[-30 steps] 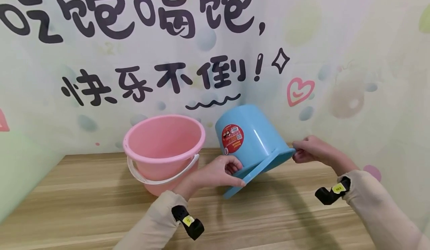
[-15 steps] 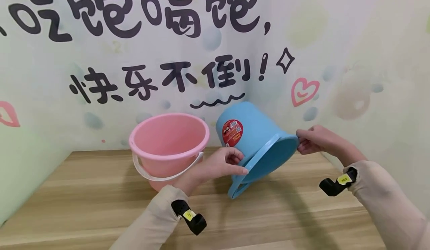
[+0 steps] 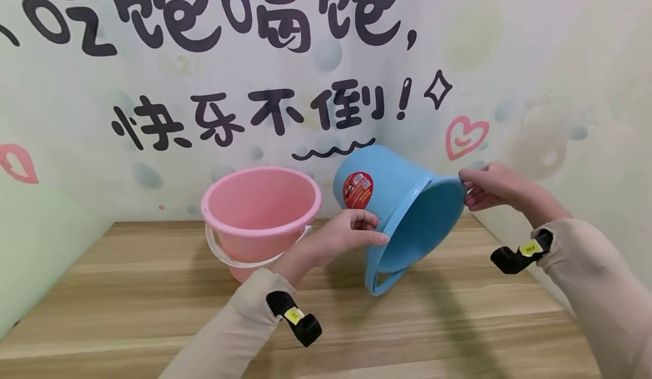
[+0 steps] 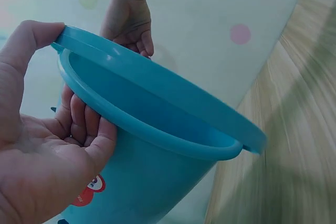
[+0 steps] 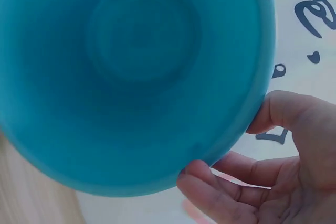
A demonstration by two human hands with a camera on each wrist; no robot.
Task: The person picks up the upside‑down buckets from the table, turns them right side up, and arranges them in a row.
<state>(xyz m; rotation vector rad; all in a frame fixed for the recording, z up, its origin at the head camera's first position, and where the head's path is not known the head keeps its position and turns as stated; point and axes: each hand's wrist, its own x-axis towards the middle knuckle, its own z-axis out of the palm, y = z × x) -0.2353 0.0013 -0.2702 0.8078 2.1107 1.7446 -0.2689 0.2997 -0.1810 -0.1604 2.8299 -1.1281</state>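
Observation:
A blue bucket (image 3: 394, 169) with a red round label (image 3: 358, 190) is tipped on its side, its mouth turned toward the front right. My left hand (image 3: 341, 235) grips the left side of its rim. In the left wrist view, the thumb lies on the blue handle (image 4: 173, 90) and the fingers curl under the rim (image 4: 149, 136). At the mouth's right edge, my right hand (image 3: 494, 186) pinches the rim. The right wrist view looks into the bucket's hollow inside (image 5: 142, 40). Whether the bucket touches the table is unclear.
A pink bucket (image 3: 261, 233) stands upright to the left, close behind my left forearm, its white handle (image 3: 239, 263) hanging down in front. The wood-grain table (image 3: 127, 300) meets a printed backdrop (image 3: 204, 73) behind and a side wall (image 3: 601, 169) at right.
Both hands have raised the blue bucket's rim, the right hand most. Its mouth has swung from facing down toward the front, so the inside shows. The pink bucket stays put.

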